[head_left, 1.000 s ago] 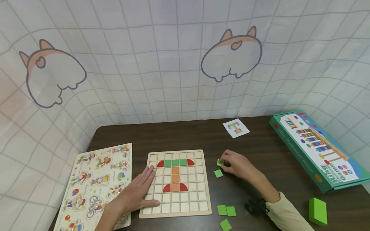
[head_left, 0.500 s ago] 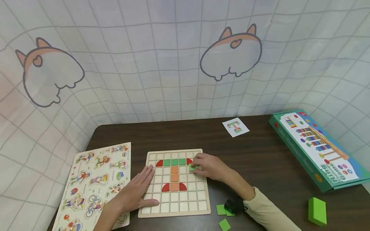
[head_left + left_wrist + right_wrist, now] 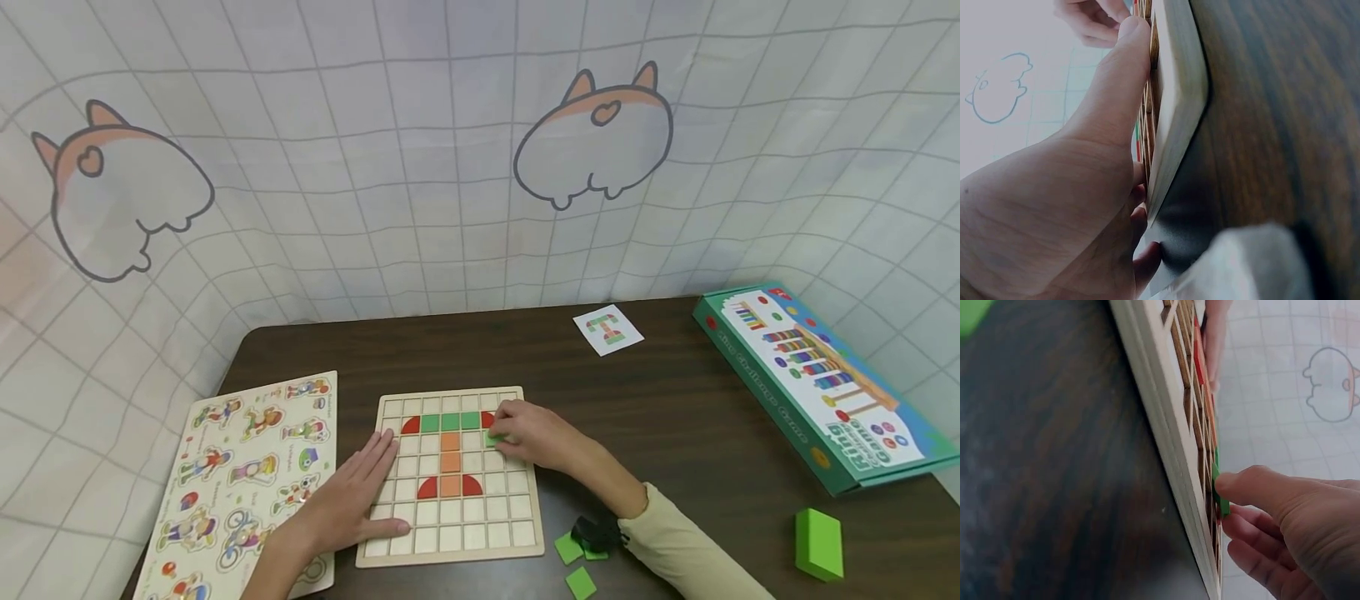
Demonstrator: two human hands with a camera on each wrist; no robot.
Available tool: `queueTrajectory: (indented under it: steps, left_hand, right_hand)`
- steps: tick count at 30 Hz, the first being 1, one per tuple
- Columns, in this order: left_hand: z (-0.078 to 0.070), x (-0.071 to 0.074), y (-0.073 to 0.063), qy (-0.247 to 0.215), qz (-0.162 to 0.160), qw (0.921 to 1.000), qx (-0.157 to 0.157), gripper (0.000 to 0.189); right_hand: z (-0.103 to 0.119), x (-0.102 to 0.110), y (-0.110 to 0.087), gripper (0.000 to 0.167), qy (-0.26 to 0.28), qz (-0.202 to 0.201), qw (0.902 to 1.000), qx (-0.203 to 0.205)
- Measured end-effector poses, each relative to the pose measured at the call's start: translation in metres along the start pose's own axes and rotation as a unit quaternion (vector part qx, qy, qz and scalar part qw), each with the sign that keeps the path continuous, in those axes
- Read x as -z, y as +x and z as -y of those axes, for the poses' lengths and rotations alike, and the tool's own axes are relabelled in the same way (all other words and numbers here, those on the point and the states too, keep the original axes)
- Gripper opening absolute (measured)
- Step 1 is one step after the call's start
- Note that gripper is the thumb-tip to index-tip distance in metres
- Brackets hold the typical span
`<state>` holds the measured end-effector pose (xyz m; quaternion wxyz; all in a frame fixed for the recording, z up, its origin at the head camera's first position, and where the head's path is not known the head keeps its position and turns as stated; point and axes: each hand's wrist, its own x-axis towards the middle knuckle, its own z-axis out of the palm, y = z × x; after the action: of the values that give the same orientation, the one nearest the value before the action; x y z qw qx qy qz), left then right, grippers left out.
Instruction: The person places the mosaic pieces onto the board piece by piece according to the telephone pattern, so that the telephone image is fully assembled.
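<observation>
My left hand point(image 3: 345, 500) lies flat over the left edge of a wooden grid board point(image 3: 502, 535), fingers straight and thumb extended across its lower squares. Thumb and fingers of my right hand point(image 3: 536, 435) pinch a light green square tile point(image 3: 492, 439) at the upper right of the grid, just below a red quarter-round piece point(image 3: 487, 418). In the right wrist view the tile point(image 3: 1221, 499) stands tilted at the board's surface. Set in the grid are a row of green squares point(image 3: 450, 422), a column of orange squares point(image 3: 450, 461) and more red quarter-rounds point(image 3: 427, 488).
Loose green tiles point(image 3: 581, 582) lie right of the board, partly under a black wrist device point(image 3: 596, 533). A patterned card point(image 3: 608, 330) is at the back. A game box point(image 3: 817, 392) and green block point(image 3: 819, 546) sit at right, a picture puzzle point(image 3: 281, 396) at left.
My right hand has picked up a green tile from the table and carried it left onto the board. A loose tile by the wrist device has turned slightly. My left hand has stayed put.
</observation>
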<state>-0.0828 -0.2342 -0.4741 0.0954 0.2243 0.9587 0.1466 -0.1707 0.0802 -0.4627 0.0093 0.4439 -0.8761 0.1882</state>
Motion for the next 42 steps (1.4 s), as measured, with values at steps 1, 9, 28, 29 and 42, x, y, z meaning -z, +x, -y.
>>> queueTrajectory:
  steps: [1,9,28,29,42]
  left_hand:
    - [0.000,0.000,0.000,0.001,-0.002,1.0000,-0.002,0.106]
    - [0.001,-0.001,0.000,0.001,-0.003,1.0000,-0.005,0.105]
    - [0.002,-0.001,0.000,0.000,-0.011,0.9999,-0.007,0.105]
    - [0.002,-0.002,0.000,-0.002,-0.012,0.9999,-0.007,0.105]
    - [0.004,-0.002,0.000,-0.002,-0.004,1.0000,-0.007,0.104]
  right_hand:
    - [0.000,0.000,0.001,0.015,-0.001,0.002,1.0000,0.003]
    - [0.001,-0.002,0.005,0.013,-0.018,0.009,0.9995,0.026]
    - [-0.031,0.025,-0.064,0.030,0.022,-0.022,0.9980,-0.055]
    - [-0.035,0.025,-0.070,0.029,0.031,-0.018,0.9975,-0.061]
    - [-0.047,0.029,-0.091,0.020,0.075,0.009,0.9952,-0.062]
